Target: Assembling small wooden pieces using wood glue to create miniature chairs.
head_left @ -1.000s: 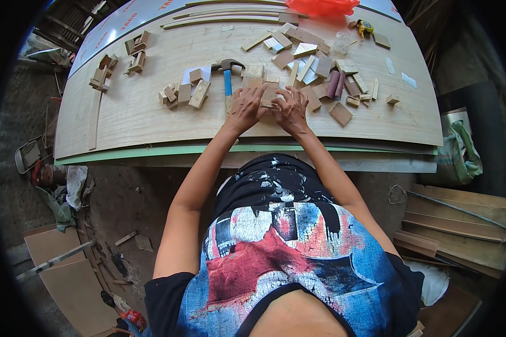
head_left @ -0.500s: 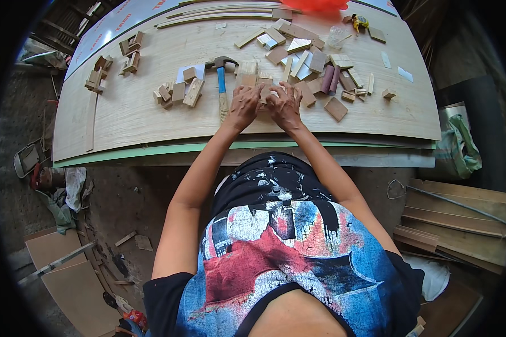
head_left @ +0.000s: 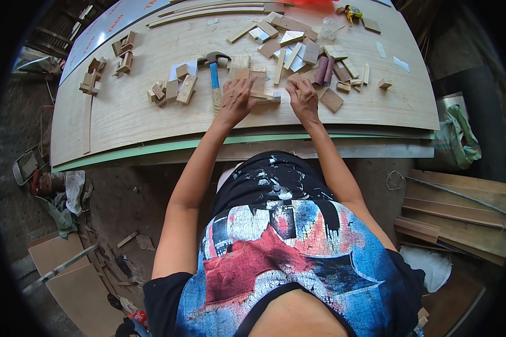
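Observation:
Over the near middle of the wooden board (head_left: pixel 152 121), my left hand (head_left: pixel 239 100) is closed around the left end of a small wooden piece (head_left: pixel 267 98). The other end of this piece sticks out to the right. My right hand (head_left: pixel 303 98) is apart from it, with bent fingers pressed together beside the scattered offcuts; anything between them is hidden. A claw hammer (head_left: pixel 214 76) with a blue and wood-coloured handle lies just left of my left hand. Pale wooden blocks (head_left: pixel 240 63) sit right beyond that hand.
Small wooden blocks (head_left: pixel 185 90) cluster left of the hammer, and joined blocks (head_left: pixel 90 81) stand farther left. Offcuts (head_left: pixel 291 38), two dark red cylinders (head_left: pixel 324 71), a clear cup (head_left: pixel 331 28) and a yellow tape measure (head_left: pixel 353 13) lie to the right. Long strips (head_left: pixel 208 12) line the back.
My right hand has come away from the wooden piece and moved right, towards the offcuts. My left hand stays at the piece, whose right end now shows.

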Motion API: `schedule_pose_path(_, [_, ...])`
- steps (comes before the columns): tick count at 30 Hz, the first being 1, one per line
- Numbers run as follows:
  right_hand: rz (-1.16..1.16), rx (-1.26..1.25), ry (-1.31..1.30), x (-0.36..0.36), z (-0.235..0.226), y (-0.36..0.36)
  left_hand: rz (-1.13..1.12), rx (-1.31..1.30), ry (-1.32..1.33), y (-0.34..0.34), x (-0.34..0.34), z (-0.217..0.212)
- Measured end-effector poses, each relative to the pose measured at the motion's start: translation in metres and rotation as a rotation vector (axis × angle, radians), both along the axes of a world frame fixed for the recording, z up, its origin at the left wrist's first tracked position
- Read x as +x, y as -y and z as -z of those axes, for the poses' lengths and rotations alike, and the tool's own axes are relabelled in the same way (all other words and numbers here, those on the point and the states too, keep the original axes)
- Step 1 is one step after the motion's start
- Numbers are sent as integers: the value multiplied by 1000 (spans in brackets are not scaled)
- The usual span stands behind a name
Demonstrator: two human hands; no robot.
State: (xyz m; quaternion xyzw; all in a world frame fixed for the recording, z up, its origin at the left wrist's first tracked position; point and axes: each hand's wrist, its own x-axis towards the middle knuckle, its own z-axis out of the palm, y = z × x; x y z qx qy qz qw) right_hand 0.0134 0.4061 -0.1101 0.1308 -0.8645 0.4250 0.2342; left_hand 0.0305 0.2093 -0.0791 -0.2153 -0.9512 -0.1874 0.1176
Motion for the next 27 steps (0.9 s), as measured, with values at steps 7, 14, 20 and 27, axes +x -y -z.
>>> schedule_pose_path(7, [3,3,231,10,8,-3,-27,156,8,-2,-3,-9])
schedule_pose_path(14, [-39,107,241,11,15,4,5,181,-96,1,-5,-9])
schedule_pose_path(20, [-52,126,179,19,11,20,109,158,-118,1,4,-6])
schedule_pose_path(27, [12,141,289,19,4,26,169,261,-132,6,7,-14])
